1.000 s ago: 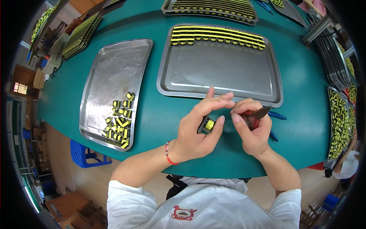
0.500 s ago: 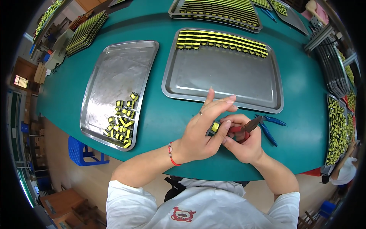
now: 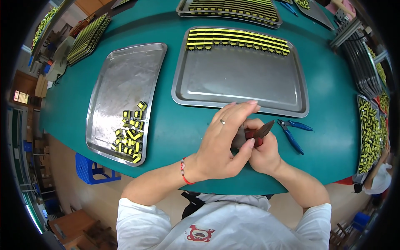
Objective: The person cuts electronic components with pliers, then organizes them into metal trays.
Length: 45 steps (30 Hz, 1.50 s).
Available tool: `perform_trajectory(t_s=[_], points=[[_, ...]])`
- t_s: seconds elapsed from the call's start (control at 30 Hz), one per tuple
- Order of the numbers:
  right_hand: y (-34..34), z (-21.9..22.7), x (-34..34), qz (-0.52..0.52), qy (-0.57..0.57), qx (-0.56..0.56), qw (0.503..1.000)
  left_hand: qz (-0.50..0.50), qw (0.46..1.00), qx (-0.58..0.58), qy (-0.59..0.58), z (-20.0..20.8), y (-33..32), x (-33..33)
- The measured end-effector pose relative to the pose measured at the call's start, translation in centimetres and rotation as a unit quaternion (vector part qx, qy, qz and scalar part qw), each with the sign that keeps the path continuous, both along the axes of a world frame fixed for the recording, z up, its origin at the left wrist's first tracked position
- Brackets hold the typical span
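My left hand (image 3: 223,143), with a ring and a red bracelet, is closed around a small transformer, a dark block (image 3: 238,137) mostly hidden behind the fingers and thumb. Close against it, my right hand (image 3: 265,155) is shut on red-handled pliers (image 3: 263,130), whose dark pointed jaws stick up to the right. Both hands are over the green table in front of me. Beyond them lies a metal tray (image 3: 241,77) with rows of black-and-yellow transformers (image 3: 237,39) along its far side.
Left of my hands, a second metal tray (image 3: 127,71) holds a loose heap of transformers (image 3: 132,139). Blue cutting nippers (image 3: 293,141) lie open just right of my hands. Full trays (image 3: 229,14) stand at the far edge, and a heaped tray (image 3: 366,137) at the right.
The fingers of my left hand have folded down towards the right hand. The transformer's yellow face, visible before, is now hidden. The whole view has shifted slightly.
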State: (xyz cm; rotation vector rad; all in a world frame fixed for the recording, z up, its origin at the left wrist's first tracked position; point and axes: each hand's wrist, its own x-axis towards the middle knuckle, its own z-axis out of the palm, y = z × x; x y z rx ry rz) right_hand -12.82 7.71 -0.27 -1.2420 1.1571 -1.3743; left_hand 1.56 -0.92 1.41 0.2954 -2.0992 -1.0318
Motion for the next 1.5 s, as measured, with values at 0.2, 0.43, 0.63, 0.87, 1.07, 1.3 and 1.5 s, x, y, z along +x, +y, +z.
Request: perform_trajectory(t_s=[0.2,0.43,0.63,0.87,1.07,1.3,1.5], points=[[0.1,-0.4,0.0,0.016,0.010,-0.025,1.000,0.008,0.999,0.002,0.044,0.2,0.0,0.2],[0.4,-1.3,0.1,0.004,0.022,-0.071,0.997,-0.033,0.994,0.097,0.048,-0.4,0.2,0.6],[0.2,-0.8,1.2,-0.044,0.013,-0.074,0.996,-0.024,0.996,0.072,0.054,-1.3,0.1,0.0],[0.7,1.0,0.5,-0.043,0.080,-0.024,0.996,0.096,0.965,0.237,0.059,-1.0,0.2,-0.4],[-0.5,0.8,-2.0,-0.092,0.304,-0.311,0.896,0.017,0.914,0.398,0.072,-1.1,-1.5,0.0],[-1.2,1.1,-2.9,-0.143,0.372,-0.423,0.814,-0.089,0.927,0.351,0.101,-0.3,-0.8,-0.5],[-0.9,1.4,-2.4,-0.125,0.301,-0.342,0.881,-0.025,0.945,0.319,0.062,-0.1,-0.9,-0.2]])
